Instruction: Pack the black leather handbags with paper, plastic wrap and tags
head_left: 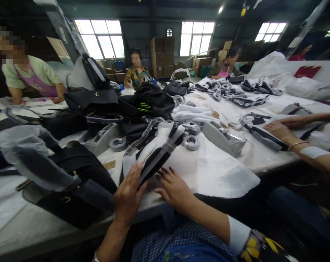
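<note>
My left hand (129,193) lies against the near left end of a black bag (161,153) with white wrapping, its thumb and fingers around that edge. Just right of the bag's near edge, my right hand (174,189) has its fingers spread over the table and holds nothing. The bag lies slanted, with a plastic-wrapped handle along its far left side and a clear band across it. A roll of grey strap (191,142) sits beyond it, and a sheet of white foam (225,171) lies to the right.
A black bag with a wrapped handle (80,182) stands at the left. Tape dispensers (222,138) and a pile of black bags (145,100) lie farther back. Another person's hands (283,129) work at the right; more people are across the table.
</note>
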`<action>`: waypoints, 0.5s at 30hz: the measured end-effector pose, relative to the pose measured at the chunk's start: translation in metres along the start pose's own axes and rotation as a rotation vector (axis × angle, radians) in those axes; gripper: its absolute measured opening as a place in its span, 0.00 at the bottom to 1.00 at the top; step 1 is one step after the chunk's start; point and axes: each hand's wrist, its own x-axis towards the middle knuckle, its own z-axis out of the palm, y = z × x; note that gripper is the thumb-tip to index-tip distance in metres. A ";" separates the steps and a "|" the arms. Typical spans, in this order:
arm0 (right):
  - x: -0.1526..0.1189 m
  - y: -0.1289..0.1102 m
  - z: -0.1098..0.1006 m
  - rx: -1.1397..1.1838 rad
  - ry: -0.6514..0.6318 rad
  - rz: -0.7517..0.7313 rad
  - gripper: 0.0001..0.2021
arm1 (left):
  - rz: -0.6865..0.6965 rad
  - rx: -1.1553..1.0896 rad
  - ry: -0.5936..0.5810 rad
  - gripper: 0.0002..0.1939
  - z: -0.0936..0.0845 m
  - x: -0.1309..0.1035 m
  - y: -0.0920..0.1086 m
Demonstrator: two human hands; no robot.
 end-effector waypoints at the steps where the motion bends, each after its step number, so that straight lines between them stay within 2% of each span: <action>1: -0.009 -0.003 0.000 0.015 -0.034 0.002 0.30 | 0.000 0.005 0.007 0.33 0.000 0.001 0.000; 4: -0.017 -0.003 0.005 0.048 -0.118 -0.051 0.35 | 0.012 0.037 0.032 0.33 -0.001 0.006 0.004; 6: -0.011 0.000 0.009 0.067 -0.099 -0.103 0.30 | 0.043 0.056 0.036 0.33 -0.004 0.008 0.008; 9: -0.010 0.002 0.004 0.133 0.024 -0.270 0.19 | 0.132 0.094 0.027 0.30 -0.009 0.004 0.015; 13: -0.032 -0.007 -0.025 0.245 0.149 -0.540 0.17 | 0.286 0.134 0.022 0.25 -0.009 -0.013 0.024; 15: -0.036 -0.009 -0.046 0.273 0.191 -0.596 0.16 | 0.345 0.121 0.015 0.23 -0.007 -0.021 0.027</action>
